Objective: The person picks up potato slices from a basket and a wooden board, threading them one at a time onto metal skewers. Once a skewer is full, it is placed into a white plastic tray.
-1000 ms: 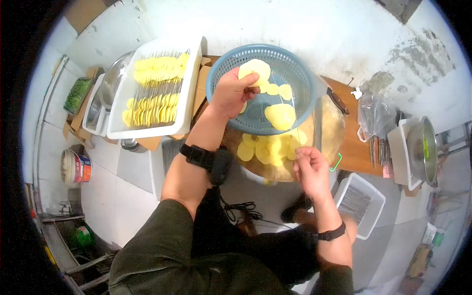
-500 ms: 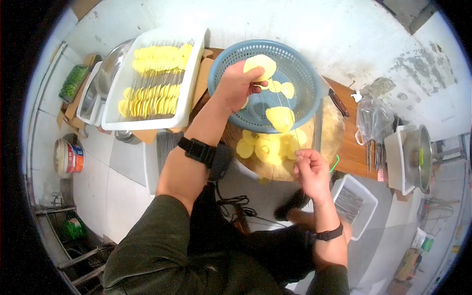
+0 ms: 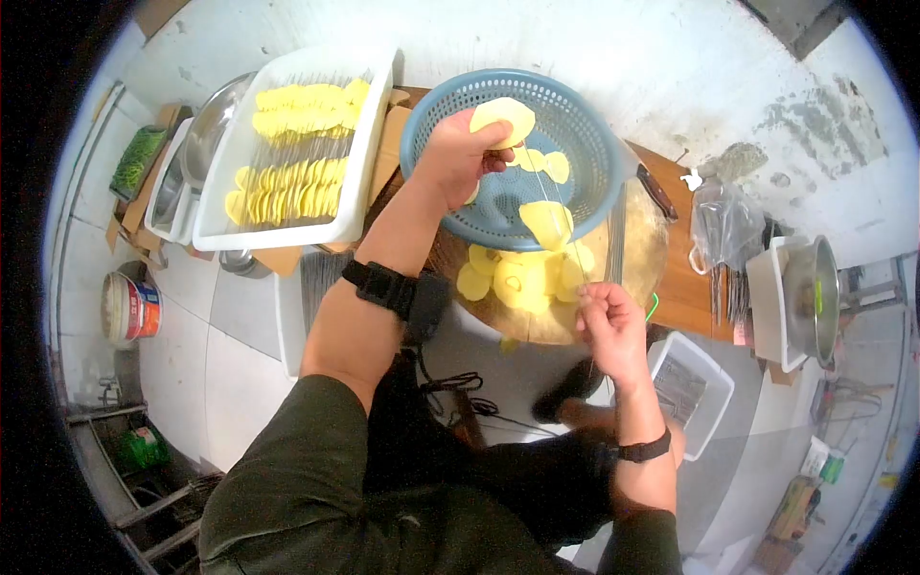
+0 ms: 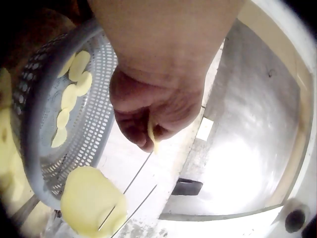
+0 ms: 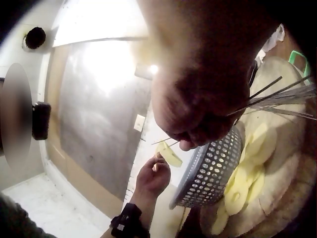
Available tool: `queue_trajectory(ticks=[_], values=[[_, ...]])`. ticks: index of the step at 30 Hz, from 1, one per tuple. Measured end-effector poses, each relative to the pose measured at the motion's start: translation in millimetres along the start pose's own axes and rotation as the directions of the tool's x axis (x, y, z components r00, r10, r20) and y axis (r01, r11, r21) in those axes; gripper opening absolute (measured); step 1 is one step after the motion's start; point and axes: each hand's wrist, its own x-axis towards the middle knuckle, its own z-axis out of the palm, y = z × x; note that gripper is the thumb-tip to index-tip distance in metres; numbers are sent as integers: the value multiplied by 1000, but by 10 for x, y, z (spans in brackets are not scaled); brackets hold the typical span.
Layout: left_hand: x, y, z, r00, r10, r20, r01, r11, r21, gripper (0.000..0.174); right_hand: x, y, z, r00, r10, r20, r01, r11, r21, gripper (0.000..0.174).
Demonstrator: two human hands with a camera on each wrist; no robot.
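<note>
My left hand pinches a thin yellow potato slice between thumb and fingers, above the blue basket. In the left wrist view that slice shows edge-on at the fingertips. My right hand grips thin metal skewers, which reach up toward the left hand. Another potato slice is threaded on the skewers, between the two hands. In the right wrist view the right hand's fingers are in shadow, with the left hand beyond them.
Loose potato slices lie on the round wooden board, beside a bundle of skewers. A white tray of filled skewers stands left. A knife lies behind the board; a white bin with skewers is lower right.
The left hand and its slice have shifted slightly up and to the right in the head view, which has itself moved a little. Both hands keep their hold.
</note>
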Motion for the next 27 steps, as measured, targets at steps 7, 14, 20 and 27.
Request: queue_trajectory(ticks=[7, 14, 20, 27], values=[[80, 128, -328, 988, 106, -113, -73, 963, 259, 25, 126, -91, -96, 991, 16, -135, -11, 999, 40, 11], [22, 101, -347, 973, -212, -92, 201, 579, 791, 29, 202, -200, -238, 978, -21, -205, 29, 999, 38, 12], [563, -43, -524, 953, -255, 164, -99, 250, 963, 46, 144, -265, -297, 973, -37, -229, 44, 999, 24, 14], [776, -304, -546, 842, -540, -6, -244, -390, 888, 78, 109, -194, -369, 962, -76, -261, 87, 996, 31, 13]])
